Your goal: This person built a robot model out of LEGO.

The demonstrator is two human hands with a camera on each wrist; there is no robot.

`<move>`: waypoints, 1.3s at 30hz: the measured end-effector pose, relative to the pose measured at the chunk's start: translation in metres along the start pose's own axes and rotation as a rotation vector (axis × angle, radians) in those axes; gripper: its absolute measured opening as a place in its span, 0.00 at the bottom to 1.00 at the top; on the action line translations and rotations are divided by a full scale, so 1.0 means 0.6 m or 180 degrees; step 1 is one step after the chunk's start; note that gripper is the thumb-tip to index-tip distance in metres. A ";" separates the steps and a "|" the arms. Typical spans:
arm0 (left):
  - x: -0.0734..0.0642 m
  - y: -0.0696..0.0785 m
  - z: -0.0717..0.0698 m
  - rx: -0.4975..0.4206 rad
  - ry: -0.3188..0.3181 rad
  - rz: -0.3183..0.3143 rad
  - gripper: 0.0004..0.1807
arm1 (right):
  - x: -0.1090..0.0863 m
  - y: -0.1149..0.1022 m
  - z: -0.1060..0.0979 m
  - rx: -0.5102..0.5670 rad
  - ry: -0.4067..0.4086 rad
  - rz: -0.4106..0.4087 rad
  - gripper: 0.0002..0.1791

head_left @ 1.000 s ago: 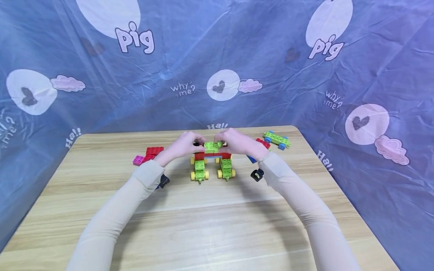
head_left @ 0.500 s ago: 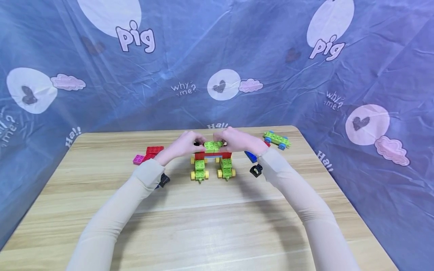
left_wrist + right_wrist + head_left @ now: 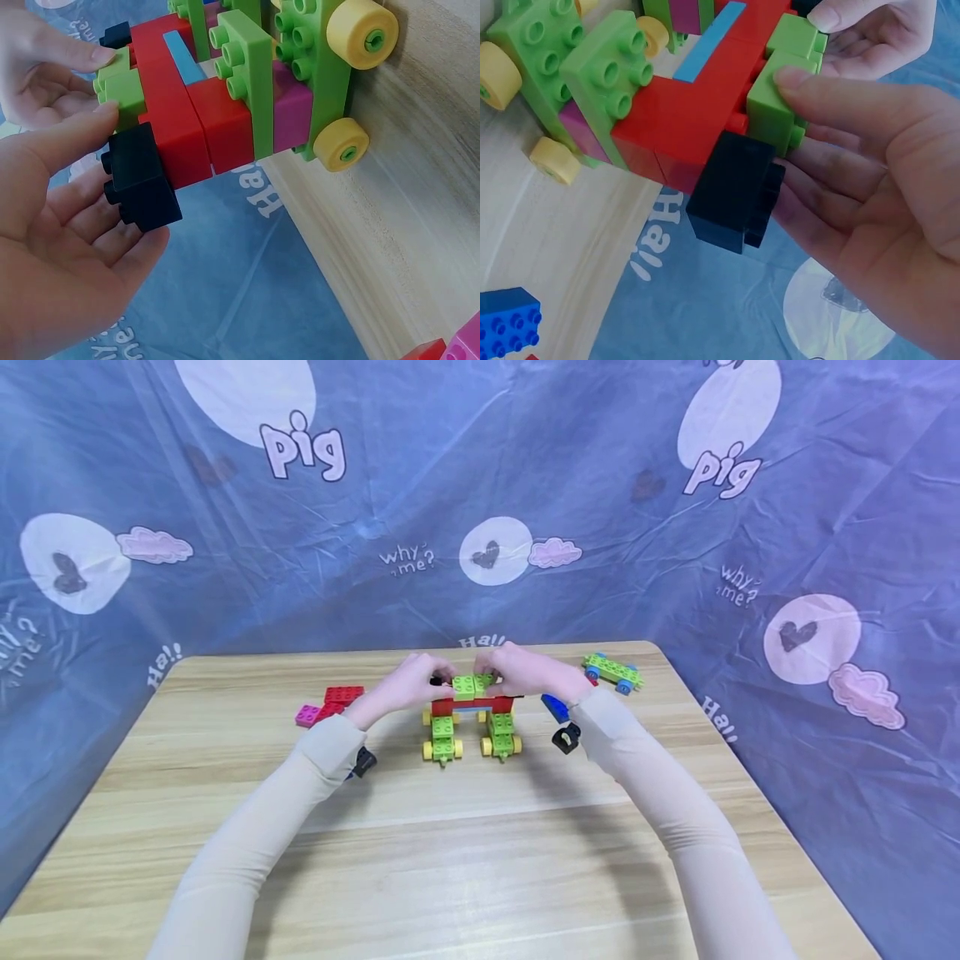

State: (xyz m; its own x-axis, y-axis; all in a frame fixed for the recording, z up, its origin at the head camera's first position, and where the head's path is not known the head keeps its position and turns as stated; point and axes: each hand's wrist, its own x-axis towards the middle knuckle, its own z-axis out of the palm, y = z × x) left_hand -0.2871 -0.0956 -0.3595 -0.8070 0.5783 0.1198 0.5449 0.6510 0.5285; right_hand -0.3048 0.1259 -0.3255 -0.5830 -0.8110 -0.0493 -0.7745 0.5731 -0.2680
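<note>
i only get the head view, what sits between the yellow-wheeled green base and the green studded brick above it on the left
Observer: The left wrist view shows a magenta brick there, between the wheeled base and the green studded brick.
Operator: ok and by the right hand i barely see a dark sliver, what is it
Observer: The right wrist view shows a black brick at the end of the red bricks, with a row of studs.

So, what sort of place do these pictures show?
Probably an indoor play or filming corner: a wood-grain table bears a yellow-wheeled toy-brick model, and a printed blue cloth hangs behind.
</note>
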 end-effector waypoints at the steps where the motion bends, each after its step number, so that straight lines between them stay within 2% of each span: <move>1: 0.000 -0.001 0.000 0.0003 0.0001 0.0001 0.19 | -0.001 0.000 0.001 -0.0011 0.0035 -0.0029 0.11; 8: 0.002 -0.001 0.002 0.0008 -0.0003 -0.0007 0.18 | -0.003 0.001 0.005 -0.0112 0.0137 -0.0232 0.09; 14: 0.001 0.002 0.003 -0.0049 -0.0028 -0.0040 0.18 | -0.004 -0.001 0.004 -0.0184 0.0120 -0.0221 0.09; 23: 0.001 0.001 0.001 -0.0010 -0.0014 -0.0071 0.18 | -0.005 -0.013 0.014 -0.0486 0.0336 -0.0246 0.06; 32: 0.001 0.000 0.001 0.0027 -0.0040 -0.0049 0.18 | -0.003 -0.008 0.002 -0.0192 0.0148 -0.0146 0.12; 39: 0.000 0.004 0.000 0.0040 -0.0038 -0.0055 0.19 | -0.001 -0.007 0.003 -0.0167 0.0143 -0.0060 0.10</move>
State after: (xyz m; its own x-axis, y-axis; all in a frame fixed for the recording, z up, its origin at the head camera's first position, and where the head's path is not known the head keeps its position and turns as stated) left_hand -0.2856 -0.0939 -0.3582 -0.8137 0.5725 0.1006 0.5337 0.6672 0.5197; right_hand -0.3010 0.1236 -0.3264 -0.5776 -0.8163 -0.0012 -0.7966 0.5640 -0.2175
